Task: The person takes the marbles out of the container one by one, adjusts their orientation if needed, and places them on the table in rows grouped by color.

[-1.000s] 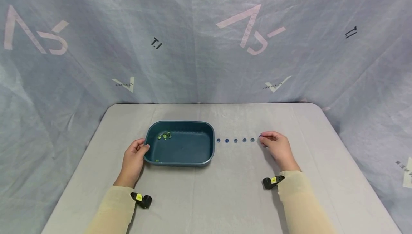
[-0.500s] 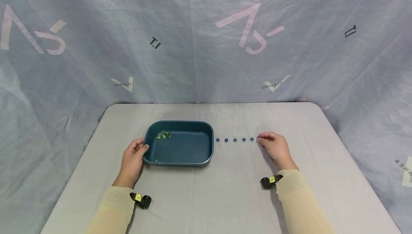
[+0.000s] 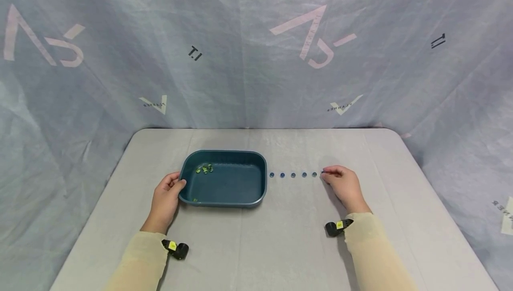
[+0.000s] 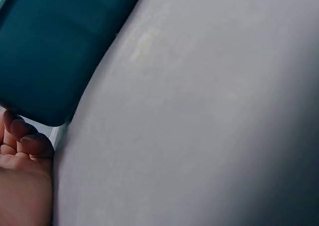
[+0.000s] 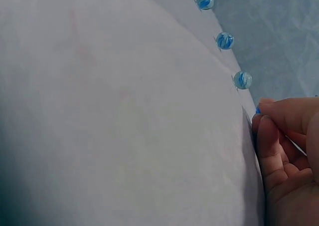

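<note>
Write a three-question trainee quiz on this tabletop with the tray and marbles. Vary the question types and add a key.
1. True or false: the left hand grips the teal tray by its rim.
2. Which hand pinches a blue marble? A) left B) right C) neither
3. Fill in: the green marbles lie inside the ____.

Key: 1 true. 2 B, the right hand, at the end of the row of blue marbles. 3 tray.

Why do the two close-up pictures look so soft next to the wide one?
Head view: even, soft light, all sharp, from tray to marbles. Left wrist view: very close, so the tray and table blur, corners darken. Right wrist view: marbles fairly crisp, right hand soft, lower left dim.
</note>
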The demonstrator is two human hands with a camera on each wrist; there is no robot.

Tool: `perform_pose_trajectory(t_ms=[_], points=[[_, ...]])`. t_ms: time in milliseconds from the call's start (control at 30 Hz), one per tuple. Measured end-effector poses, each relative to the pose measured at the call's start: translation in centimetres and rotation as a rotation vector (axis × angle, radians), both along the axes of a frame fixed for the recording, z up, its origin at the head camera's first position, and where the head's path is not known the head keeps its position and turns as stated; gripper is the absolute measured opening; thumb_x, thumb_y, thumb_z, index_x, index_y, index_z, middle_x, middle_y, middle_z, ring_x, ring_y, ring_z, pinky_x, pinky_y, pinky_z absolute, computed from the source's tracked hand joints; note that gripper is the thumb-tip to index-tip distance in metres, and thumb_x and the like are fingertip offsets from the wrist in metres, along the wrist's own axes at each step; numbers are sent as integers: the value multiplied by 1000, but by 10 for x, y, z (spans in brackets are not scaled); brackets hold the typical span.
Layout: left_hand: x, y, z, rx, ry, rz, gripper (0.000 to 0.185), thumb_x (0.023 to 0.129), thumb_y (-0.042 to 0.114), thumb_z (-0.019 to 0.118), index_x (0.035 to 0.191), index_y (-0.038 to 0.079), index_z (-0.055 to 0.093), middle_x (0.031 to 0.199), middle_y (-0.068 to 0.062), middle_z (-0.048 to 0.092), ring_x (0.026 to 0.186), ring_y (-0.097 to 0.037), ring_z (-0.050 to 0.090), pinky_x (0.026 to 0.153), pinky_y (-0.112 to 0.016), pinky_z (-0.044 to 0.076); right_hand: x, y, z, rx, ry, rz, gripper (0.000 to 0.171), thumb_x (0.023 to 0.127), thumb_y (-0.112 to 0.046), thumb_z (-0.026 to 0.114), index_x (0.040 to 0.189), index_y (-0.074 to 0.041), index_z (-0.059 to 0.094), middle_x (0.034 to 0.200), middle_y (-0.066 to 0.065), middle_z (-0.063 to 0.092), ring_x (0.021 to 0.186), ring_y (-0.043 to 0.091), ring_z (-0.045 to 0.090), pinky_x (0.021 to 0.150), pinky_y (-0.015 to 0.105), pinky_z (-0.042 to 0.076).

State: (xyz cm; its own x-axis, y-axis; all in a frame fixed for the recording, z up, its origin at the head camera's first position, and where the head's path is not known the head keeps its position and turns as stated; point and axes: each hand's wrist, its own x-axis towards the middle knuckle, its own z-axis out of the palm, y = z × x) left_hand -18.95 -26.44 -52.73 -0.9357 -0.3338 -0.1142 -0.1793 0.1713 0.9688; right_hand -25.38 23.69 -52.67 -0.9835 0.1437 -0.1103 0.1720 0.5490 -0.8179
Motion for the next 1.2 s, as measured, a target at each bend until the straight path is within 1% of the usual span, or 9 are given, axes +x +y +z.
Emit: perform_pose_trajectory(t_ms=[300, 467, 633, 900, 1067, 1200], points=[[-1, 0, -2, 6, -2, 14, 35, 104, 20, 61, 134, 2, 60, 113, -13, 61, 98, -17, 53, 78, -21, 46, 0, 1, 2, -5, -2, 14, 26, 98, -23, 72, 119, -7, 74, 108, 9, 73, 93, 19, 65, 75, 28, 53], [-1, 0, -1, 11, -7, 8, 37, 105, 21, 60, 137, 2, 59, 117, -15, 61, 101, -18, 53, 80, -21, 46, -3, 3, 8, 14, -1, 42, 26, 99, -20, 70, 119, -4, 73, 106, 10, 73, 90, 19, 68, 74, 31, 54], [0, 0, 0, 0, -8, 17, 37, 105, 21, 60, 136, 2, 59, 120, -18, 61, 100, -17, 54, 80, -20, 45, -4, 4, 14, 45, 3, 50, 23, 98, -17, 70, 115, -2, 73, 102, 11, 74, 87, 19, 69, 71, 31, 54], [0, 0, 0, 3, 2, 13, 36, 104, 20, 61, 135, 2, 60, 118, -17, 61, 99, -16, 54, 79, -20, 45, -3, 6, 5, 80, -4, 55, 21, 98, -19, 71, 113, -6, 76, 109, 11, 73, 95, 22, 67, 77, 34, 54], [-1, -1, 0, 7, -7, 9, 37, 105, 21, 60, 137, 2, 59, 121, -19, 61, 100, -17, 53, 80, -20, 45, -3, 6, 5, 101, 1, 67, 20, 97, -19, 72, 112, -6, 77, 110, 12, 73, 101, 26, 66, 81, 38, 53], [-1, -1, 0, 14, -6, 6, 37, 105, 20, 60, 137, 1, 59, 122, -19, 61, 100, -17, 54, 80, -20, 46, -3, 4, 5, 113, 9, 71, 19, 96, -18, 73, 110, -6, 77, 109, 11, 74, 102, 27, 66, 82, 39, 52]])
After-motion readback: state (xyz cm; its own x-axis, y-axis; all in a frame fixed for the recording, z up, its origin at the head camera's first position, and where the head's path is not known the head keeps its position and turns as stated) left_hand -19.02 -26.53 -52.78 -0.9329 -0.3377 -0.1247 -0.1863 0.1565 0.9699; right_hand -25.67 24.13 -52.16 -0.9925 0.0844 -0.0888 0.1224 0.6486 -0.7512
